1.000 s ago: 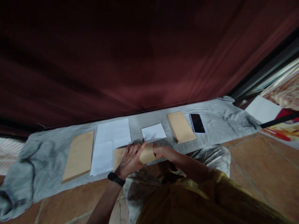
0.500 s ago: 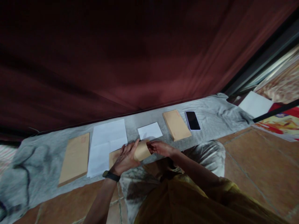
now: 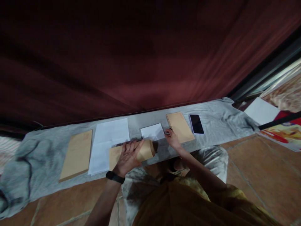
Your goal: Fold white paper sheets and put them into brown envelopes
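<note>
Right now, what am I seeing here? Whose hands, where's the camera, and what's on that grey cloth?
No machine: a camera on a person's head looks down at their own bare hands. The left hand lies flat on a brown envelope whose mouth curls open. The right hand reaches the edge of a small folded white paper. Also on the grey cloth: white sheets, another brown envelope, a stack of envelopes and a dark phone.

Black wristband [image 3: 115, 177], mustard-yellow garment [image 3: 188, 204], bare forearms.
</note>
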The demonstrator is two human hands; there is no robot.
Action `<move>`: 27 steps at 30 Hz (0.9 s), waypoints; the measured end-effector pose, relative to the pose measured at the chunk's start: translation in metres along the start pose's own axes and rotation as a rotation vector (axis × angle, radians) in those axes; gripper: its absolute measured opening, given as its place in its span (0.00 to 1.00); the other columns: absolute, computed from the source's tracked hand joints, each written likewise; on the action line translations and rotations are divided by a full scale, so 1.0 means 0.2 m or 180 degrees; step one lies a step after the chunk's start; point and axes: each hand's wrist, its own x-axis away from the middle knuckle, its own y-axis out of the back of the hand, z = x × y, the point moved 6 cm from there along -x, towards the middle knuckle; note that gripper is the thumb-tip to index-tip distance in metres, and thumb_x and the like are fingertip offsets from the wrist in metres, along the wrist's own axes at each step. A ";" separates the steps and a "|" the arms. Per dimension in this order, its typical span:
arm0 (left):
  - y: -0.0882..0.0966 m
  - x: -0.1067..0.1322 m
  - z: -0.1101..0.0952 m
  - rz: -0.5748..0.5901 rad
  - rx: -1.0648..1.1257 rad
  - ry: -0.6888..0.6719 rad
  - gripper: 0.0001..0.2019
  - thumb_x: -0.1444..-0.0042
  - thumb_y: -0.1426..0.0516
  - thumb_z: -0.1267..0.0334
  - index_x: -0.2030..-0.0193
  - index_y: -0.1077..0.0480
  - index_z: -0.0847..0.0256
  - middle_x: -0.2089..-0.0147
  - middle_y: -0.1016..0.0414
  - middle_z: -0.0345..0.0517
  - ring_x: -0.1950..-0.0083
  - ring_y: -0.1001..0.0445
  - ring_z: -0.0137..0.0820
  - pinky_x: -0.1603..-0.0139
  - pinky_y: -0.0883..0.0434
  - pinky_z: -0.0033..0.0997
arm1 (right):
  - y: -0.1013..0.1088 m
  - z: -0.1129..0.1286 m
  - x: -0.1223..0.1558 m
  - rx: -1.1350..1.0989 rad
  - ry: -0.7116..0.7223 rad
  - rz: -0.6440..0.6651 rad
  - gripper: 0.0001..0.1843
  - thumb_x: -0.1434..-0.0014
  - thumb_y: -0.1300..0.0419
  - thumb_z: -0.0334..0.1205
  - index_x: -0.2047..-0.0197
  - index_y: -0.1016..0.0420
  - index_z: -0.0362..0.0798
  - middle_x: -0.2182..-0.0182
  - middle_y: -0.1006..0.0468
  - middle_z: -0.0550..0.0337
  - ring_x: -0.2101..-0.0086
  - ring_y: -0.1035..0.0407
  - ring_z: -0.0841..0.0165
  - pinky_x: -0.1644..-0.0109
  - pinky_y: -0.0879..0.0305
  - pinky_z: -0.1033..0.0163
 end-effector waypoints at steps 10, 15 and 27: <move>0.02 -0.03 -0.02 -0.0001 -0.0257 0.0113 0.58 0.59 0.30 0.59 0.24 0.57 0.50 0.29 0.40 0.61 0.27 0.44 0.53 0.27 0.58 0.63 | -0.06 0.05 -0.06 0.0940 0.0094 -0.0121 0.15 0.38 0.41 0.41 0.50 0.27 0.45 0.54 0.24 0.49 0.52 0.28 0.60 0.46 0.34 0.58; 0.01 -0.03 -0.03 0.0000 -0.0301 0.0099 0.58 0.58 0.31 0.59 0.24 0.59 0.50 0.29 0.40 0.62 0.27 0.45 0.53 0.28 0.58 0.64 | -0.10 0.08 -0.08 0.1161 0.0006 -0.0148 0.16 0.38 0.40 0.42 0.49 0.29 0.45 0.53 0.23 0.46 0.51 0.28 0.57 0.48 0.33 0.59; -0.01 -0.01 -0.01 -0.0066 -0.0115 0.0190 0.57 0.57 0.31 0.60 0.24 0.57 0.50 0.29 0.40 0.62 0.27 0.44 0.55 0.28 0.54 0.66 | -0.14 0.12 -0.07 0.1368 -0.0262 -0.0250 0.22 0.45 0.35 0.39 0.49 0.32 0.43 0.50 0.25 0.41 0.49 0.29 0.53 0.46 0.35 0.55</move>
